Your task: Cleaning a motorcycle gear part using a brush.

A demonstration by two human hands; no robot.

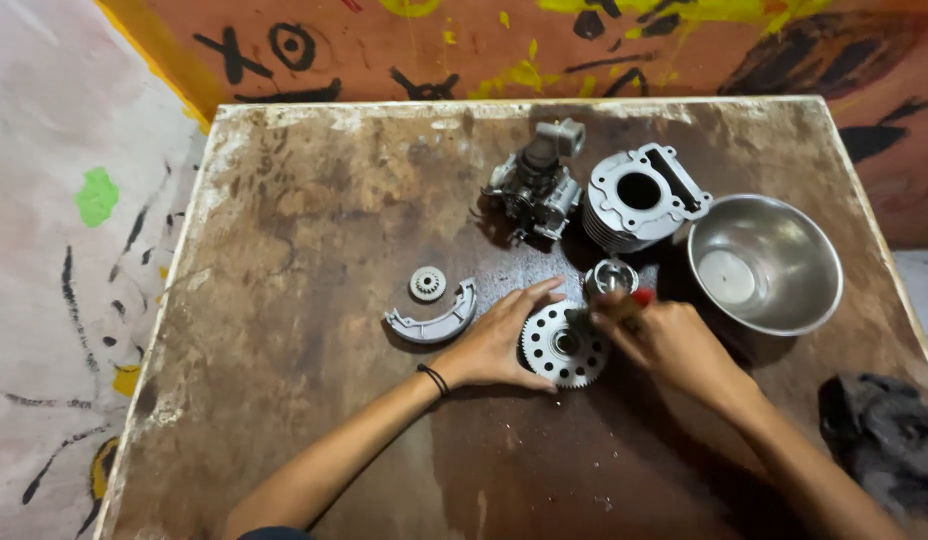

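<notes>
- In the middle of the worn, stained brown table (314, 200), seen from my head camera, my left hand (499, 340) lies flat with fingers spread, pressing against the left edge of the round toothed grey metal gear wheel (564, 345) to keep it from turning.
- My right hand (669, 340) has its fingers pinched together around a small red-handled tool (639, 297), its tip down on the wheel's upper right face; the hand is blurred, so I cannot tell the tool's kind.
- I judge I am in the middle of working over the gear's surface; the next move calls for a steady left hold while the tool shifts around the teeth.
- Close above my knuckles stands a small shiny metal piston (611, 277); just beyond are the finned grey cylinder block (639, 200) and a dark engine part (536, 190).
- The round steel bowl (774, 265) crowds my right side, near my wrist.
- Left of my hand lie a curved grey brake shoe (434, 322) and a small cog (427, 283).
- The widest open room is the near-left tabletop; a dark rag (884, 435) sits by the right edge.
</notes>
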